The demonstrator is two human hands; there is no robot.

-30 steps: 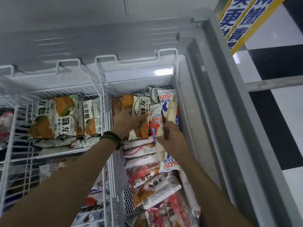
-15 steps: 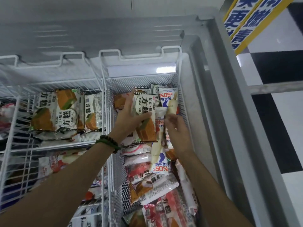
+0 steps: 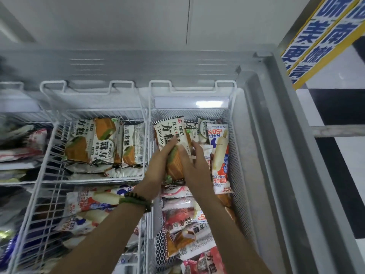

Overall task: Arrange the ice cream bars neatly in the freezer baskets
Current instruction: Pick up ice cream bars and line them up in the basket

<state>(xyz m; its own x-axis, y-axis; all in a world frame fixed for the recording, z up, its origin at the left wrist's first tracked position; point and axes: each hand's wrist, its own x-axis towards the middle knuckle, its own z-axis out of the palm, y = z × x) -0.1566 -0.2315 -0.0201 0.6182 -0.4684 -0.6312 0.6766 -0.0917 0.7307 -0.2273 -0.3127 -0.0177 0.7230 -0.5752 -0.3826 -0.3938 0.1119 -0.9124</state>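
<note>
both hands have come together on one bar now. the right hand [image 3: 194, 165] has left the blue and white wrapped ice cream bar [image 3: 220, 155] and moved over to the cream and orange wrapped ice cream bar [image 3: 169, 131], which the left hand [image 3: 158, 165] was already holding. the left fingers lie over its front and grip its left side. the right thumb sits on the front and the fingers curl round the right edge. this bar is at the far end of the white mesh basket [image 3: 234, 167], on top of other bars, with the blue and white one just beside it on the right. more cream and orange bars lie in the white wire basket [image 3: 45, 155] on the left. a green bead bracelet [image 3: 136, 200] is on the left wrist.
</note>
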